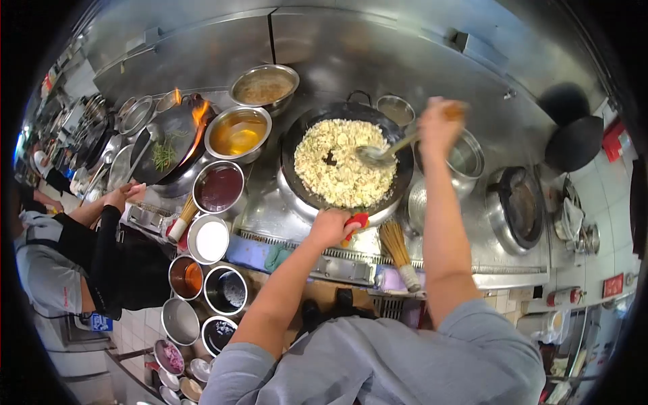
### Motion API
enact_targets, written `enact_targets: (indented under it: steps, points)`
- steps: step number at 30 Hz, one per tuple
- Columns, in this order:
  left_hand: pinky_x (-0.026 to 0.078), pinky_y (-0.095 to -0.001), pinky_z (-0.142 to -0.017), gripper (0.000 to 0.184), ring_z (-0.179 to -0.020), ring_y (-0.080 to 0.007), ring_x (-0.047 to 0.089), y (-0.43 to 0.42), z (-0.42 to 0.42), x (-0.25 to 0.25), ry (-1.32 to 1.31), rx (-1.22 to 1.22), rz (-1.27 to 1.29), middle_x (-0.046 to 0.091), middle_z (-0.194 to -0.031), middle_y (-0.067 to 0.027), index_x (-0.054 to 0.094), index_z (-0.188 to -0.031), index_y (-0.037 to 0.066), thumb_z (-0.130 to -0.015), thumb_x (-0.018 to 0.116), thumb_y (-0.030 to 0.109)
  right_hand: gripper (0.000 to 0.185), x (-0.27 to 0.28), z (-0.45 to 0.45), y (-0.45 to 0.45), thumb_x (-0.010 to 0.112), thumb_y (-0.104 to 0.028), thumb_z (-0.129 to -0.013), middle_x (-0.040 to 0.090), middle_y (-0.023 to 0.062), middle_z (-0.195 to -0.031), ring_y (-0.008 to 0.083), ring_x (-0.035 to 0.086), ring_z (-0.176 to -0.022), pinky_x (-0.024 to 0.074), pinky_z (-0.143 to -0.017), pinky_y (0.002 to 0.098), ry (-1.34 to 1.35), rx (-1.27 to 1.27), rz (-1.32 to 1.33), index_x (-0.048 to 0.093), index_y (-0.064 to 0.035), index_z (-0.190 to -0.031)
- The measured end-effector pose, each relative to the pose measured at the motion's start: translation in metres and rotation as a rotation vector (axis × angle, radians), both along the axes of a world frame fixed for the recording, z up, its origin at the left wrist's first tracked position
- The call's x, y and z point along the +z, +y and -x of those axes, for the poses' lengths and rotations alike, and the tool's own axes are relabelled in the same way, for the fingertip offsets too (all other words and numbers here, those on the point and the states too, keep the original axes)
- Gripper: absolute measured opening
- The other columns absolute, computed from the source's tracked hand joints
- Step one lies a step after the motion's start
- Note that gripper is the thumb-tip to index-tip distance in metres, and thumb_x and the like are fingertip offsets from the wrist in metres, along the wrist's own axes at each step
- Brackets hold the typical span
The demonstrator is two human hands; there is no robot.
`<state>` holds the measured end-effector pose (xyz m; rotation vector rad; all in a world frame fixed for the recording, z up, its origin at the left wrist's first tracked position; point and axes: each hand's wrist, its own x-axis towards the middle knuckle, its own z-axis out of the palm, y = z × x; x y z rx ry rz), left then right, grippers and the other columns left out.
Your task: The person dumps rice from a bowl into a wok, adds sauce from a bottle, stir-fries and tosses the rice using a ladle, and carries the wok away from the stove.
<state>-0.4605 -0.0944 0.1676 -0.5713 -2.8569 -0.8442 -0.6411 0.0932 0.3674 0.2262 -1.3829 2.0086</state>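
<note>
A large black wok (289, 145) full of fried rice (334, 179) with pale and green bits sits on the burner in front of me. My left hand (329, 229) is closed on a red cloth (356, 224) at the wok's near rim. Up at the right, my right hand (439, 128) is wrapped round the handle of a metal ladle (376, 156), whose bowl rests on the rice's right side. A small dark gap shows in the rice left of the ladle.
Bowls of oil (237, 133), dark red sauce (219, 188) and white powder (208, 239) stand left. A co-worker (54, 263) tends a flaming wok (165, 145) beyond. Bamboo brush (396, 250) lies near right; a steel pot (466, 158) and another burner (516, 209) are farther right.
</note>
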Motion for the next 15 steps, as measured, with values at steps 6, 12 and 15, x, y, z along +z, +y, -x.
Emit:
enact_targets:
  steps: [6,12,15]
  points:
    - [0.049,-0.0457,-0.078,0.038,-0.087,-0.0342,0.064,-0.006,0.003,-0.001,0.023,-0.049,-0.074,0.067,-0.086,-0.0140,0.065,-0.102,0.008,-0.088,0.063,0.043,0.026,0.052,0.021,-0.051,0.064,-0.013,-0.091,0.048,0.0015,-0.053,0.0123,0.045,-0.039,0.0362,-0.038,0.0292,-0.171,0.156,-0.231,0.045,-0.0108,-0.073]
    - [0.047,-0.0433,-0.080,0.042,-0.089,-0.0303,0.064,-0.001,0.001,0.004,-0.018,0.026,0.104,0.068,-0.088,-0.0125,0.068,-0.100,0.010,-0.087,0.062,0.049,0.029,0.026,0.050,-0.081,0.062,-0.015,-0.092,0.045,-0.0019,-0.051,0.0108,0.045,-0.039,0.0367,-0.038,0.0275,-0.118,0.219,-0.480,0.045,-0.0123,-0.069]
    - [0.046,-0.0431,-0.080,0.042,-0.089,-0.0295,0.064,-0.003,0.005,0.005,-0.001,0.047,0.097,0.068,-0.087,-0.0104,0.069,-0.100,0.011,-0.087,0.061,0.050,0.031,0.065,0.051,-0.069,0.064,-0.018,-0.092,0.044,-0.0028,-0.053,0.0099,0.043,-0.039,0.0346,-0.038,0.0263,-0.091,0.082,-0.444,0.045,-0.0129,-0.068]
